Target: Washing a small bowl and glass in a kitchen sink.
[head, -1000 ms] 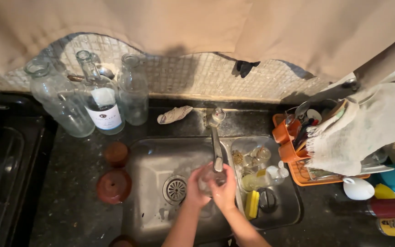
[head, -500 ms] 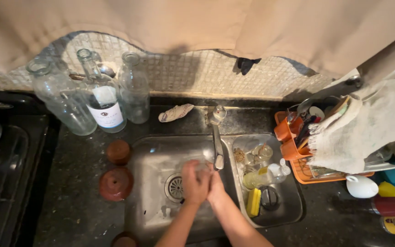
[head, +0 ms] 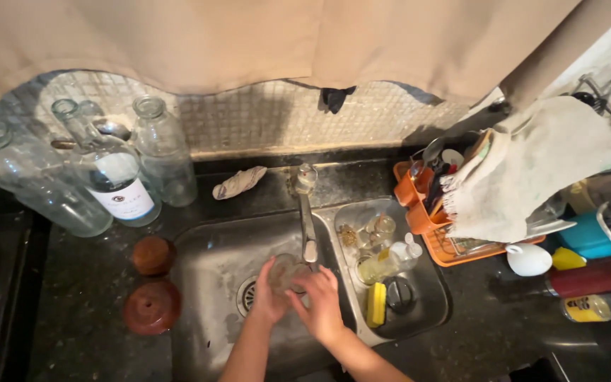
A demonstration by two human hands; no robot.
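Both my hands are over the steel sink basin (head: 210, 283), just under the tip of the faucet (head: 307, 226). My left hand (head: 266, 301) cups a small clear glass (head: 284, 271) from the left. Touching the same glass from the right is my right hand (head: 322, 305), its fingers curled on the rim. The drain (head: 246, 296) lies partly hidden behind my left hand.
Three clear glass bottles (head: 118, 180) stand at the back left, two brown round lids (head: 151, 305) on the dark counter. A side tray (head: 419, 311) holds a yellow sponge (head: 376, 304) and small bottles. At right an orange drying rack (head: 454, 247) carries a white cloth (head: 532, 170).
My hands with the glass have drifted a little to the left and lower in the basin, staying under the faucet tip. Nothing else has moved.
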